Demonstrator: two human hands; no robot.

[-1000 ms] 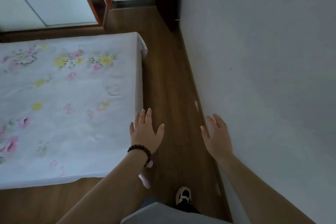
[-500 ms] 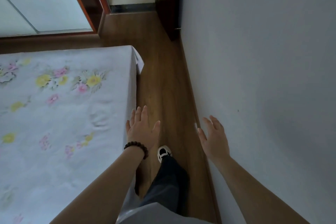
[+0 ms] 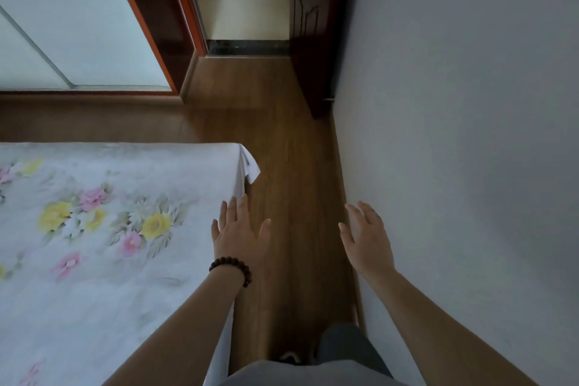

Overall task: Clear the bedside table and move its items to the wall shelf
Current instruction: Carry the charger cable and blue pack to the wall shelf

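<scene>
Neither the bedside table, its items nor the wall shelf shows in the head view. My left hand hangs in the air over the bed's right edge, fingers straight and spread, holding nothing; a dark bead bracelet circles its wrist. My right hand is raised beside the grey wall, fingers relaxed and empty, apart from the wall as far as I can tell.
A bed with a white floral sheet fills the left. A narrow strip of wooden floor runs between bed and grey wall. Ahead stand a dark wooden door, an open doorway and a wardrobe with pale sliding panels.
The view has advanced along the aisle toward the doorway; the bed's far corner is now close. Both hands stay raised and empty. The stepping foot has dropped from sight.
</scene>
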